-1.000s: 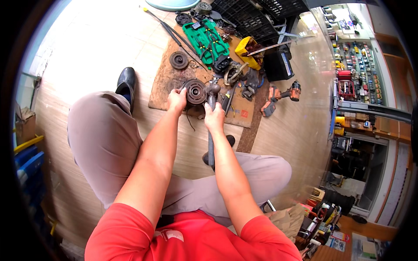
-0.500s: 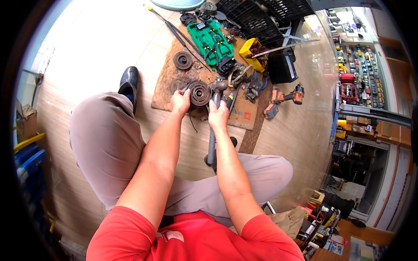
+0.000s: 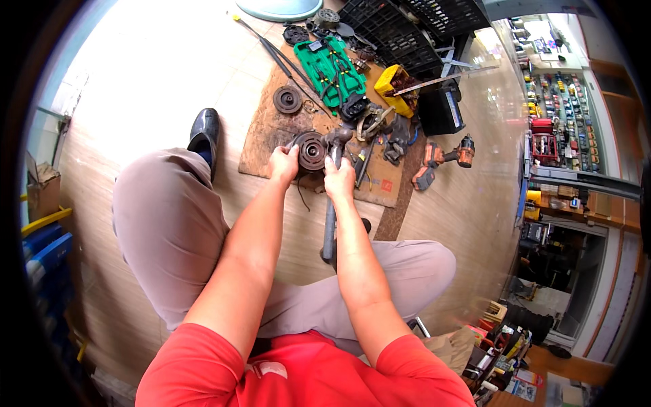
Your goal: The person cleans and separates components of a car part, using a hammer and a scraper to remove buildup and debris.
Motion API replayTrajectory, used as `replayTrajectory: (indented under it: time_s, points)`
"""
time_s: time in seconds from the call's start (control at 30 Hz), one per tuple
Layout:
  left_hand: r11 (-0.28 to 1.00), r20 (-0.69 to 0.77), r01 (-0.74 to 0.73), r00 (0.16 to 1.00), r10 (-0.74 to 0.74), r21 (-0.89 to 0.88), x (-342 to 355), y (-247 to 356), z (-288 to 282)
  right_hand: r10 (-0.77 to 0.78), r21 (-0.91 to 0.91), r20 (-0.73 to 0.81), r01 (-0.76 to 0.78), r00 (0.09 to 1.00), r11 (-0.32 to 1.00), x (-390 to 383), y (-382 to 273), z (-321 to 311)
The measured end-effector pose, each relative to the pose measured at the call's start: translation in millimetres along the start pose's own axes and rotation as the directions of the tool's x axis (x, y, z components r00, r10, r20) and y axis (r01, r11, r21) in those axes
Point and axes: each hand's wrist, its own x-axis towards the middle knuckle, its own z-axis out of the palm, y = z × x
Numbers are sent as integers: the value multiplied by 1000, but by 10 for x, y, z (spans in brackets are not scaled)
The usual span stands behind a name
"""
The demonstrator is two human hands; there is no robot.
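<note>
My left hand (image 3: 284,163) grips the left rim of a round, dark metal pulley (image 3: 311,150) with ringed slots in its face. A thin wire hangs below it. In my right hand (image 3: 340,179) is a hammer, held high on its long grey handle (image 3: 330,227) near the head. The hammer head (image 3: 337,138) is right beside the pulley's right edge; whether they touch I cannot tell. A second round metal disc (image 3: 287,100) lies on the stained cardboard (image 3: 256,146) beyond my left hand.
An open green tool case (image 3: 330,68), a cut yellow container (image 3: 395,88) and a black battery-like box (image 3: 441,110) stand farther off. Black crates (image 3: 393,34) are behind them. An orange cordless impact driver (image 3: 441,159) lies at right. My shoe (image 3: 205,132) is at left.
The view has shifted slightly. Both hands keep their grips, and the pulley and hammer stay side by side, with the pulley's face turned a little.
</note>
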Motion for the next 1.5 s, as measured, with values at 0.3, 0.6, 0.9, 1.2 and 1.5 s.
replayTrajectory:
  time_s: [0.3, 0.6, 0.9, 1.2, 1.5]
  points:
    - [999, -73, -41, 997, 38, -35, 28, -32, -34, -134, 174, 6, 131, 991, 976, -43, -267, 130]
    - [1000, -40, -16, 999, 16, -12, 18, -14, -22, -146, 124, -4, 145, 989, 982, -3, -230, 217]
    - [998, -91, -64, 994, 65, 18, 19, -35, -14, -106, 166, 40, 98, 994, 981, -6, -221, 245]
    - [995, -96, -92, 991, 89, -31, 42, -55, 48, -134, 68, 124, 126, 983, 990, 55, -108, 168]
    - [871, 60, 67, 997, -44, -486, 146, -408, 70, -106, 297, 257, 26, 961, 954, -232, -487, -41]
